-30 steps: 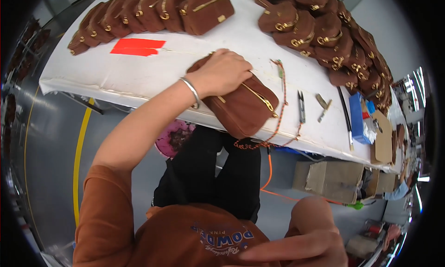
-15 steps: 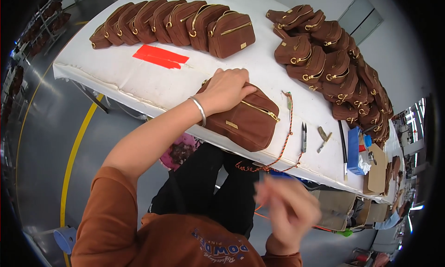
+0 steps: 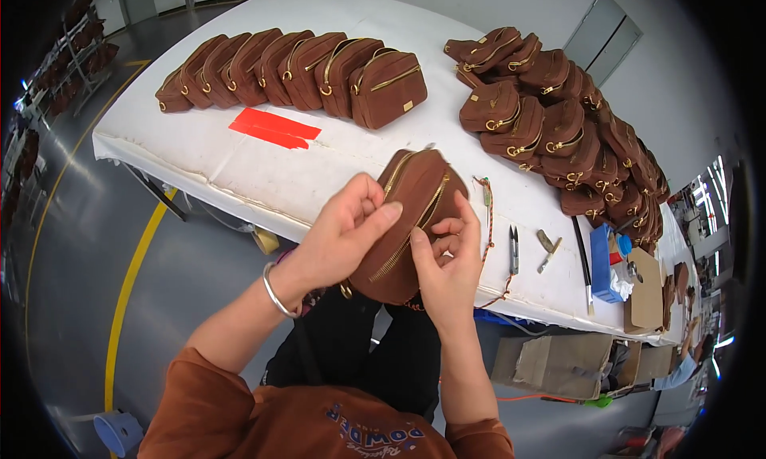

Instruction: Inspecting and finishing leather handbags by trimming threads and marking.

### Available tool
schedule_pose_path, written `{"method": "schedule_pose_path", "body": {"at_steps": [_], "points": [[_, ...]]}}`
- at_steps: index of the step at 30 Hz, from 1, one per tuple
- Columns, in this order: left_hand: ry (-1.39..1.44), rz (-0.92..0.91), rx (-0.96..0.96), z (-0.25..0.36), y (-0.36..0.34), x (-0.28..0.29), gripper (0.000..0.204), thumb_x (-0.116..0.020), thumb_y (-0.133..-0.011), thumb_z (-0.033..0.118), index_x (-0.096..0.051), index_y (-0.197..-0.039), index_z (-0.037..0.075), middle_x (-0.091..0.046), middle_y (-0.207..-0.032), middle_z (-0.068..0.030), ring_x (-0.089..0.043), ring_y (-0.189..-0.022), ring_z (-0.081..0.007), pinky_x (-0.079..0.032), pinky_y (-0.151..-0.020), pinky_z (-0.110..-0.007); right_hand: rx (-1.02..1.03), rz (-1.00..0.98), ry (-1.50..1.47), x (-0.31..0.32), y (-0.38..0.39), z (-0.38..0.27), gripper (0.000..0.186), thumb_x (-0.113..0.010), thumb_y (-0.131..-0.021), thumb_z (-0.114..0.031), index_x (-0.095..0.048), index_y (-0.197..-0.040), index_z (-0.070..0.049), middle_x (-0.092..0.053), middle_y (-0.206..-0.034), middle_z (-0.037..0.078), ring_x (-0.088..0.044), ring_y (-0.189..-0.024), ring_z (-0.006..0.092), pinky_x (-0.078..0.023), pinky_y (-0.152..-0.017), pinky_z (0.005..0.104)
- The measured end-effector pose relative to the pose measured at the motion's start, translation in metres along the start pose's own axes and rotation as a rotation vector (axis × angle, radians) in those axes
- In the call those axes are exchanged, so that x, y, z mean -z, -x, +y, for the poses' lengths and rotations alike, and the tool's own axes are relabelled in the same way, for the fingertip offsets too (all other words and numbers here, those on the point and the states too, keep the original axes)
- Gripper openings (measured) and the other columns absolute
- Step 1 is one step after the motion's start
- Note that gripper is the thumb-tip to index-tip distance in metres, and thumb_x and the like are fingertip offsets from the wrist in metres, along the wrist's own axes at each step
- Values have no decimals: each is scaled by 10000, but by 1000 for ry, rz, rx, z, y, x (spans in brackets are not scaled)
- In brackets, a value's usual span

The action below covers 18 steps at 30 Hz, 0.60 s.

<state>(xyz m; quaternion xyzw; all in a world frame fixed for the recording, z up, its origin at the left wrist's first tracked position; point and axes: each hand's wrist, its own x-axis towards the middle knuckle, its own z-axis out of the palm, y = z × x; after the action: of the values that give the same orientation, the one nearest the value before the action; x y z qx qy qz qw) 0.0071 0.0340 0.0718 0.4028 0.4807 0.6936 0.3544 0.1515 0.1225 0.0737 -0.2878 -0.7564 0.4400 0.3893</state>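
Note:
A brown zippered bag (image 3: 412, 200) is tilted up at the table's near edge, between my two hands. Its gold zippers face me, and the one on the right is partly unzipped. My left hand (image 3: 345, 226) grips the bag's left side, with the thumb lying across the brown surface. Against the right side is my right hand (image 3: 448, 256); its thumb presses beside the zipper gap and its fingers curl over the bag's edge. A gold ring (image 3: 345, 290) hangs at the bag's lower left corner.
A row of brown bags (image 3: 387, 90) stands at the back left, near red tape (image 3: 275, 128). More bags (image 3: 562, 128) are heaped at the right. Thread snips (image 3: 514, 250), a cord (image 3: 488, 216), a brush (image 3: 585, 263) and a blue box (image 3: 604, 261) lie right of my hands.
The bag has been raised from the tabletop and turned so its zippers face me. My right hand has come up from below the table edge onto it. The left hand has shifted its grip.

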Motion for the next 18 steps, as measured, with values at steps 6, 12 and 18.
{"method": "schedule_pose_path", "body": {"at_steps": [6,12,18], "points": [[223,7,30,-11,30,-4,142,-532,-1006,72,-396,-970,78,-512,-950,9,-460,-853,-13,-434,-746,-194,-30,-23,-124,-10,7,10,632,-675,-854,-8,-399,-1423,-7,-515,-890,42,-496,-632,67,-425,-553,205],[380,57,93,-22,50,3,141,-551,-996,67,-412,-973,75,-565,-1016,-22,-510,-931,-30,-450,-821,-224,-70,-262,-153,-6,16,12,636,-670,-858,16,-402,-1433,-23,-485,-923,28,-485,-700,70,-448,-604,206],[435,95,79,-30,58,13,152,-570,-964,18,-431,-976,78,-596,-1042,-42,-551,-941,-58,-461,-853,-239,-7,-300,-48,-12,22,14,716,-665,-807,48,-377,-1457,-34,-490,-948,43,-502,-740,94,-466,-654,219]]}}
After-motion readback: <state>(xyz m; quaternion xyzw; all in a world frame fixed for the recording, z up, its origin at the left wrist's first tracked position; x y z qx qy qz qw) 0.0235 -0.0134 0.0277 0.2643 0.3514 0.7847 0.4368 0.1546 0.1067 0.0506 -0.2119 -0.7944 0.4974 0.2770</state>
